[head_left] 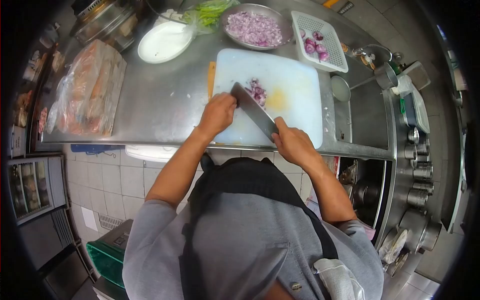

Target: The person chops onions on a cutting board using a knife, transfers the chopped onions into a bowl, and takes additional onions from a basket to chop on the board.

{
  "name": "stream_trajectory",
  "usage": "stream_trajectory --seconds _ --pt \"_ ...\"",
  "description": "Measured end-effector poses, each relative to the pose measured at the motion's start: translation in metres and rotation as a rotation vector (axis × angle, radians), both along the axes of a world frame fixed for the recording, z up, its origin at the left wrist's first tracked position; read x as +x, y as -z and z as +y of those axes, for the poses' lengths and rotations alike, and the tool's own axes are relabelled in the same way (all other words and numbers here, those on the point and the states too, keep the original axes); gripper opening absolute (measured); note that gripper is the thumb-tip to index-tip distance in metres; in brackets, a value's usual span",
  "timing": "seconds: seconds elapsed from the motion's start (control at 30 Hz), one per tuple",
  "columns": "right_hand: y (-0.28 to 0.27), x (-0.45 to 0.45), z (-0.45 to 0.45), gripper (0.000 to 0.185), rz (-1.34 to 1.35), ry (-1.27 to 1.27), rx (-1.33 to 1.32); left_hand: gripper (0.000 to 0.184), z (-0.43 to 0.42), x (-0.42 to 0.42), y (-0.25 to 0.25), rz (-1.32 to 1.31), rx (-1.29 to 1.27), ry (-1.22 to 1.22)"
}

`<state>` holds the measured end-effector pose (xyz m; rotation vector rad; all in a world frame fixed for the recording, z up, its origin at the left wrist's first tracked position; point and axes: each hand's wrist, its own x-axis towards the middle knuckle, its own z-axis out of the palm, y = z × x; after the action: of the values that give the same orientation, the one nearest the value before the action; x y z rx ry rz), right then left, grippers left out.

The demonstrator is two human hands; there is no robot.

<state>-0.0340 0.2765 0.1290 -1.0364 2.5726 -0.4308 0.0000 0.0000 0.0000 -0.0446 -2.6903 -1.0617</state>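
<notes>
My right hand [292,142] is wrapped round the handle of a broad knife [254,111], whose blade slants up and left across the white cutting board [300,100]. Near the blade's far end is my left hand [218,114], its fingers curled at the board's left edge; whether they hold anything is hidden. Chopped red onion [258,93] lies in a small pile just beyond the blade, beside a yellowish stain on the board.
Behind the board stand a metal bowl of chopped onion [287,35] and a white basket [335,61] with several red onions. A white plate [161,44] and bagged food [90,90] are to the left. At the right are a sink [367,117] and metal pots.
</notes>
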Motion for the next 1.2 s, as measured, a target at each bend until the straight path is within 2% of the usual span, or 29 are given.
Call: stream_trajectory --seconds 0.07,0.1,0.2,0.3,0.5,0.6,0.7,0.8,0.9,0.97,1.1,1.2 --pt "-0.010 -0.003 -0.001 0.022 0.039 0.058 -0.044 0.049 -0.014 -0.011 -0.001 0.020 0.008 0.026" --pt "-0.014 0.021 0.013 0.022 -0.029 0.081 -0.028 0.047 0.000 0.026 -0.003 0.019 -0.001 0.047" --pt "-0.017 -0.002 0.022 0.021 0.079 0.128 -0.054 0.044 -0.005 -0.009 -0.030 0.289 -0.127 0.112" --pt "-0.017 -0.003 0.023 0.020 0.096 0.161 -0.027 0.043 -0.006 -0.021 -0.036 -0.018 -0.123 0.239" --pt "-0.023 0.005 0.013 0.018 0.117 0.101 -0.077 0.034 0.028 -0.012 -0.039 -0.105 0.026 -0.051" --pt "-0.017 0.010 0.005 0.018 0.093 0.081 -0.038 0.023 0.034 -0.004 -0.048 -0.028 0.103 -0.036" --pt "0.014 0.008 0.001 0.015 0.049 0.020 0.024 0.020 0.029 -0.006 -0.024 0.194 -0.024 -0.003" --pt "0.008 0.003 0.004 0.011 0.085 0.007 0.047 0.023 0.028 -0.006 -0.019 0.196 -0.046 0.008" --pt "-0.010 0.006 0.004 0.018 0.025 0.032 -0.020 0.020 0.031 -0.002 -0.019 0.216 0.005 -0.005" --pt "0.018 0.004 0.005 0.019 -0.017 0.034 0.048 0.020 0.032 -0.004 -0.015 0.207 -0.011 -0.020" --pt "0.002 0.005 0.003 0.020 -0.020 0.024 0.011 0.020 0.030 -0.003 -0.015 0.188 -0.028 -0.026" --pt "0.014 0.009 0.004 0.016 -0.033 0.027 0.030 0.014 0.032 -0.005 -0.012 0.256 -0.001 -0.025"
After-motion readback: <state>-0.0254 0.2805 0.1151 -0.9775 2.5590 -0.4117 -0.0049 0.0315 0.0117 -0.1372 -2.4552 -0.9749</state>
